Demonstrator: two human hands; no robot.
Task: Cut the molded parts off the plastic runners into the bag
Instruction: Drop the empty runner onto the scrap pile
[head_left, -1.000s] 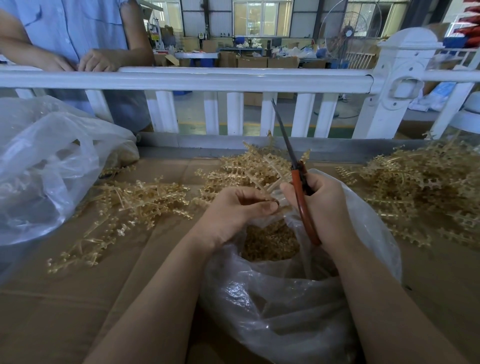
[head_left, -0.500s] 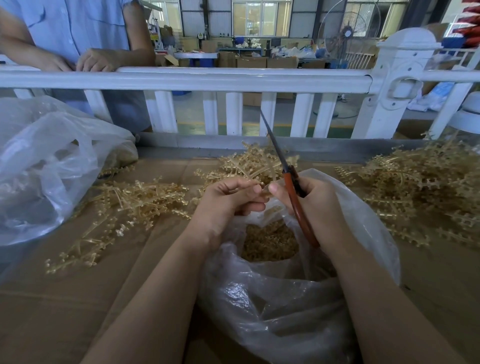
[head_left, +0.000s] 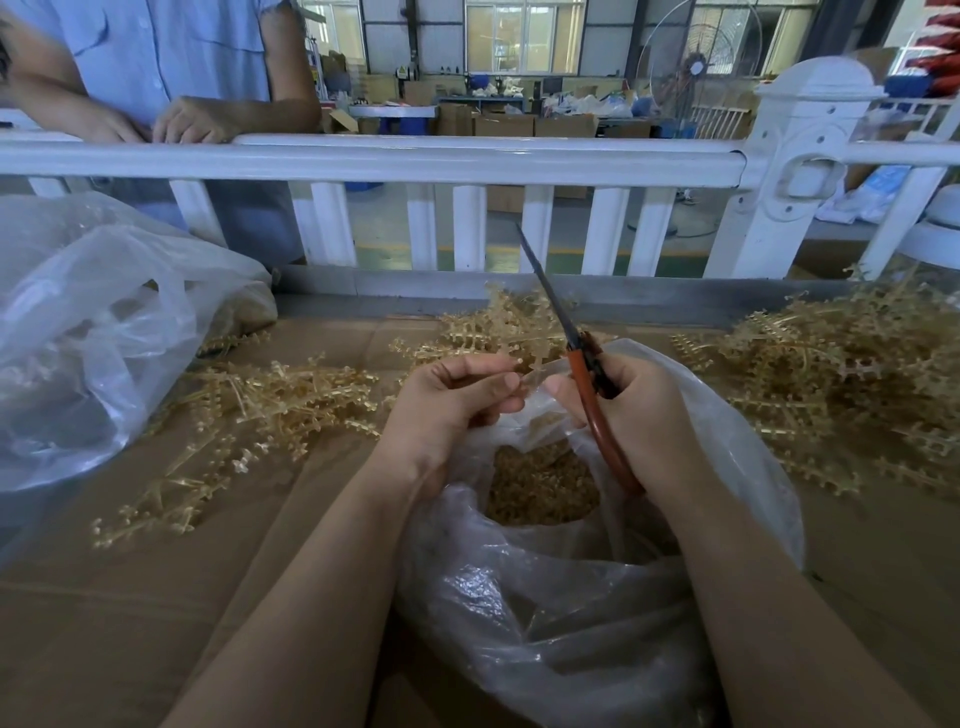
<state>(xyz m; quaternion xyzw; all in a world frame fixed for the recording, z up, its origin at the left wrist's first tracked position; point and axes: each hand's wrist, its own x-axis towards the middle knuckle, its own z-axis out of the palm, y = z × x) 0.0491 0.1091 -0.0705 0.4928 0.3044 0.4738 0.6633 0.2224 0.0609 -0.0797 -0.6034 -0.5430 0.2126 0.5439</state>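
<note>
Left hand (head_left: 457, 400) pinches what seems a runner (head_left: 535, 370) above the bag (head_left: 571, 597); right hand (head_left: 639, 410) grips scissors (head_left: 582, 364).

Work surface is a bench covered in flat brown cardboard (head_left: 130, 623), with a grey metal edge strip (head_left: 395, 288) along the far side. Directly on it: an open clear plastic bag (head_left: 545, 613) front-centre holding a heap of cut tan parts (head_left: 535, 486), loose tan runners (head_left: 260, 405) spread left of it, a small pile (head_left: 493, 327) behind it, and a big tangled heap (head_left: 841, 379) on the right. A second, larger clear bag (head_left: 88, 338) sits at the left edge.
</note>
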